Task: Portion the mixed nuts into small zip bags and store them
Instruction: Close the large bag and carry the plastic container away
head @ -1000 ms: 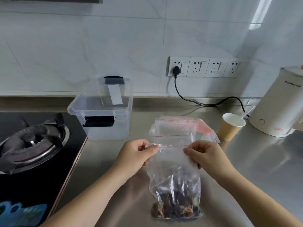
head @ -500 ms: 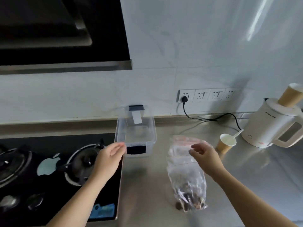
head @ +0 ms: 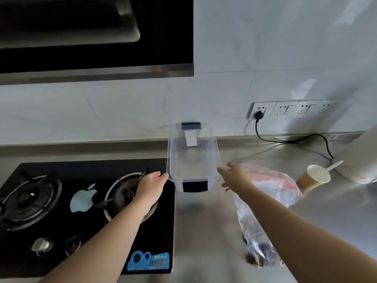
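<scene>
A steel kitchen counter point(head: 204, 231) runs along a pale tiled wall, with a black gas hob point(head: 61, 211) set into it on the left under a dark hood point(head: 91, 37).

The left hand point(head: 150, 185) reaches forward with fingers straight and relaxed, holding nothing, its fingertips at or just touching the left near corner of a clear plastic box point(head: 192, 160). The right hand point(head: 234, 176) is likewise spread and empty, just beside the box's right near corner; whether it touches is hard to tell. The box stands open and looks empty, its lid point(head: 190, 129) tipped up behind it against the wall.

Behind the right forearm, a bag of nuts point(head: 259, 237) lies on the counter, the dark nuts gathered at its near end. Spare bags point(head: 271, 176) with red strips lie beyond it, near a paper cup point(head: 315, 178) with a white spoon in it, and a white kettle point(head: 359, 156).

Risks, as I judge them: the light box could slide or tip if gripped unevenly, and the right forearm could sweep the filled bag, spilling nuts if its seal is not fully pressed

Count: two hands, one box, one lid, one filled bag, one cup, one kettle, two burners; the spare bags overlap too much to count
</scene>
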